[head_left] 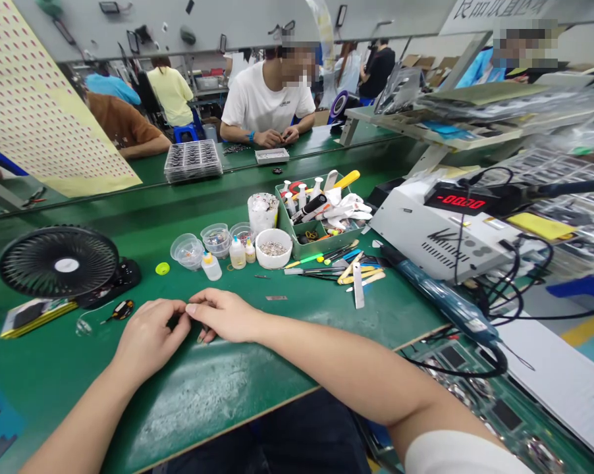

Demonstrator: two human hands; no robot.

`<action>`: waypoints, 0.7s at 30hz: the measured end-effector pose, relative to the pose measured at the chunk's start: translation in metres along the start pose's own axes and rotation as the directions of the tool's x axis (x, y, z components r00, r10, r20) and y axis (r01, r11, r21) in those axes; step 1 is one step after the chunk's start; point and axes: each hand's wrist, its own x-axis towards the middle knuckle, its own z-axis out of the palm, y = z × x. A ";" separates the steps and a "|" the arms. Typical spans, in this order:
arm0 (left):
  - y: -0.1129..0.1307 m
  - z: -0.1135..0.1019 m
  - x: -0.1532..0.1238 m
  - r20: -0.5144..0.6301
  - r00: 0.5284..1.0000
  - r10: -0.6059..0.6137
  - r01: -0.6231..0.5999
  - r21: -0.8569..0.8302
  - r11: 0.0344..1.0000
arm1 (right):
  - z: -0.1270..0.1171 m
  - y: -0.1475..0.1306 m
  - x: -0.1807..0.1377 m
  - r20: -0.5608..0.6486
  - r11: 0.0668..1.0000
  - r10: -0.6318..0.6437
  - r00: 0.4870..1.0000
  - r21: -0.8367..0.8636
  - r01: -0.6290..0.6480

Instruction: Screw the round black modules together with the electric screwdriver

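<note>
Over the near part of the green bench [178,408], my left hand [151,336] and my right hand [225,317] meet at the fingertips. Thumb and forefinger of each are closed in a pinch, and whatever lies between them is too small or hidden to name. The other right fingers curl under the palm. To the left of my left hand lies a small round black part [124,309] with a thin wire. Beyond my right hand is a thin flat metal strip [276,298], apart from the fingers.
Left stands a black fan [60,263]. Ahead are dropper bottles [211,266], a white bowl of small parts [273,249] and a green tool box [311,247]. Tweezers and blades lie to the right, near an electric screwdriver [440,289] and its power unit [435,224]. A co-worker [267,99] sits opposite.
</note>
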 end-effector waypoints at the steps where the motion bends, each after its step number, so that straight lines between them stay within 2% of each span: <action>1: 0.000 0.000 0.000 0.005 1.000 -0.020 0.020 0.000 1.000 | 0.001 0.000 0.000 -0.007 1.000 -0.007 1.000 0.003 0.007; 10: 0.006 -0.002 0.001 0.034 0.983 -0.179 0.182 -0.114 0.977 | 0.003 0.005 -0.009 -0.057 0.990 -0.125 0.990 -0.067 0.121; 13: 0.003 -0.002 0.001 0.068 0.975 -0.211 0.217 -0.099 0.971 | 0.002 0.006 -0.008 -0.077 0.986 -0.151 0.986 -0.079 0.145; 17: -0.003 0.000 0.001 0.131 0.984 -0.119 0.129 -0.068 0.989 | 0.000 0.004 -0.009 -0.096 0.982 -0.168 0.981 -0.107 0.158; 21: -0.005 0.003 0.000 0.090 0.995 -0.040 0.045 -0.052 0.998 | -0.001 0.003 -0.013 -0.108 0.979 -0.170 0.980 -0.132 0.155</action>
